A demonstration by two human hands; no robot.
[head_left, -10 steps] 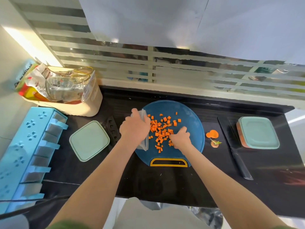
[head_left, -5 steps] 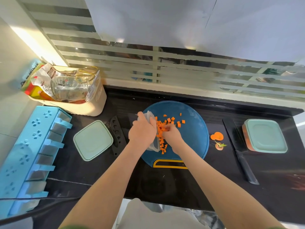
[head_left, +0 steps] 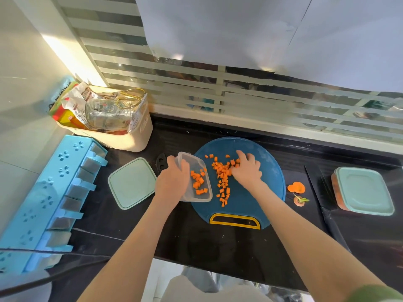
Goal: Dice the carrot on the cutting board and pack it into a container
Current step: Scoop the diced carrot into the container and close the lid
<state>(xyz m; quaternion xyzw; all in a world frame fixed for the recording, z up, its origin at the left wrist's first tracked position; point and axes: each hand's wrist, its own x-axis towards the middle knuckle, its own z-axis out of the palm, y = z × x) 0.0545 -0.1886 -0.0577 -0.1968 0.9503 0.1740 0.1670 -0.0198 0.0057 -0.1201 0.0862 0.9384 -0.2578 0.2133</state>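
The left hand [head_left: 173, 182], left of the frame's centre, holds a clear plastic container [head_left: 204, 194]; its grip is closed round the container's left wall, fingers wrapped over the rim; the container is tilted, its open side facing right, its lower edge lying over the left margin of the round blue cutting board [head_left: 266, 197]; a small batch of diced carrot [head_left: 197, 182] lies inside it. The right hand [head_left: 247, 171] lies palm down at the centre of the board; its grip is loose, fingers spread and lightly bent, fingertips [head_left: 238, 163] touching the far right end of the carrot pile [head_left: 222, 176]; no piece is seen pinched. The pile runs down the board's middle, just right of the container's mouth. A pale green lid [head_left: 132, 183] lies flat on the black worktop [head_left: 196, 247], left of the left hand; carrot end scraps [head_left: 296, 188] lie just right of the board; a second container with a green lid [head_left: 364, 190] stands at the right edge of the frame; a blue rack [head_left: 43, 203] occupies the lower left; a beige basket [head_left: 139, 138] stands upper left.
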